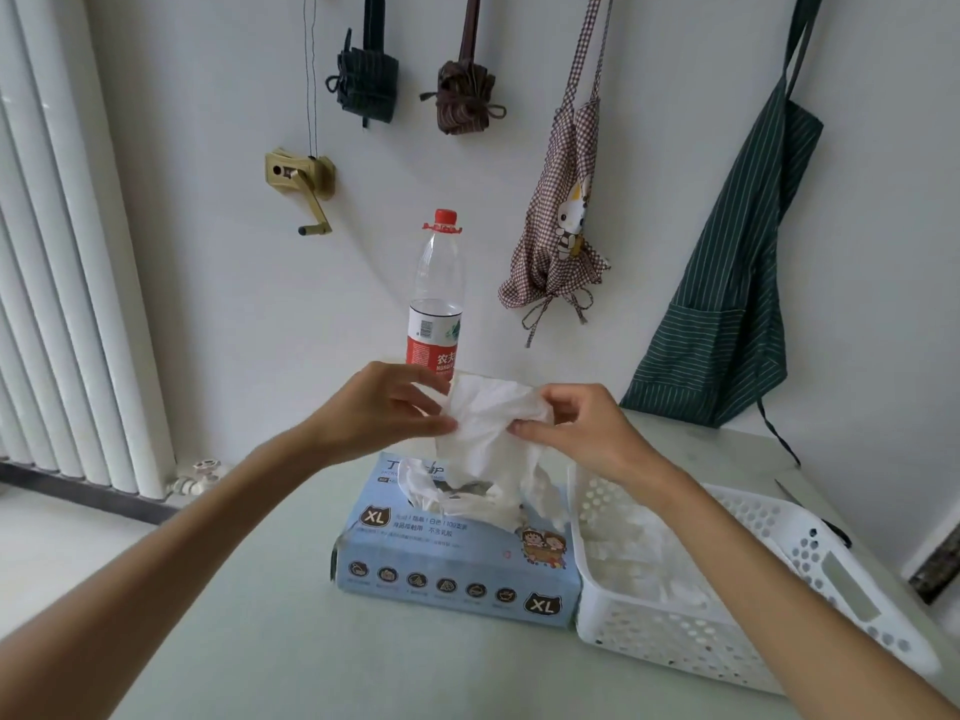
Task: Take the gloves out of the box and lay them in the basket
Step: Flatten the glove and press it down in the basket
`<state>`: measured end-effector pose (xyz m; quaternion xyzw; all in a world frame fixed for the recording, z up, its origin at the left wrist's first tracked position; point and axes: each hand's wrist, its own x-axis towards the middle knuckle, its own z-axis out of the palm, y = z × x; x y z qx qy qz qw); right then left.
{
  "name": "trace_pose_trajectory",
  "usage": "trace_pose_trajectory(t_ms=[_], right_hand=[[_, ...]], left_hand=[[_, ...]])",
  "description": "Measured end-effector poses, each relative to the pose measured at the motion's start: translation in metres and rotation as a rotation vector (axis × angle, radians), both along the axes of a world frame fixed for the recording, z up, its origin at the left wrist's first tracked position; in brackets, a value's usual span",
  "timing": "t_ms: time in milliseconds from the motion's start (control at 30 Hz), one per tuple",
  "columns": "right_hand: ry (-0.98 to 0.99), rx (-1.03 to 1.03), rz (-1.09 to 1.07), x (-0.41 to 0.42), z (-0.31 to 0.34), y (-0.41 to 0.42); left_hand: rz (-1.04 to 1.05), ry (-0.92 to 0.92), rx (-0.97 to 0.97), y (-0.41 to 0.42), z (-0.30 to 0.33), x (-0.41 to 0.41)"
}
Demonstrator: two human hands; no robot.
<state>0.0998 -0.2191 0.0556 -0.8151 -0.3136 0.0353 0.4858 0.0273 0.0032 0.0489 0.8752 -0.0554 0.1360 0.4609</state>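
Hands meet above the far half of the box (pixel 457 553), each pinching one white glove (pixel 493 423) between thumb and curled fingers: the left hand (pixel 384 407) grips its left edge, the right hand (pixel 576 433) its upper right edge. Glove material is bunched and crumpled between the two grips, its top spanning left to right, while its long axis hangs downward, the lower end trailing into the box's torn opening where more white gloves (pixel 441 496) puff out. Just right of the box, touching it, stands the white perforated basket (pixel 810 543), with pale gloves already inside. Both rest on the pale green surface (pixel 249 615). Beyond the hands stands a plastic bottle (pixel 436 298) with a red cap.
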Motion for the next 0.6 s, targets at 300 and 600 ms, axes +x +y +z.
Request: trace_pose_trajectory(t_ms=[300, 600], right_hand=[[0.078, -0.038, -0.042, -0.001, 0.010, -0.044], [0.104, 0.080, -0.155, -0.006, 0.002, -0.060]], left_hand=[[0.185, -0.317, 0.164, -0.021, 0.042, 0.015], [0.270, -0.261, 0.217, -0.033, 0.051, 0.013]])
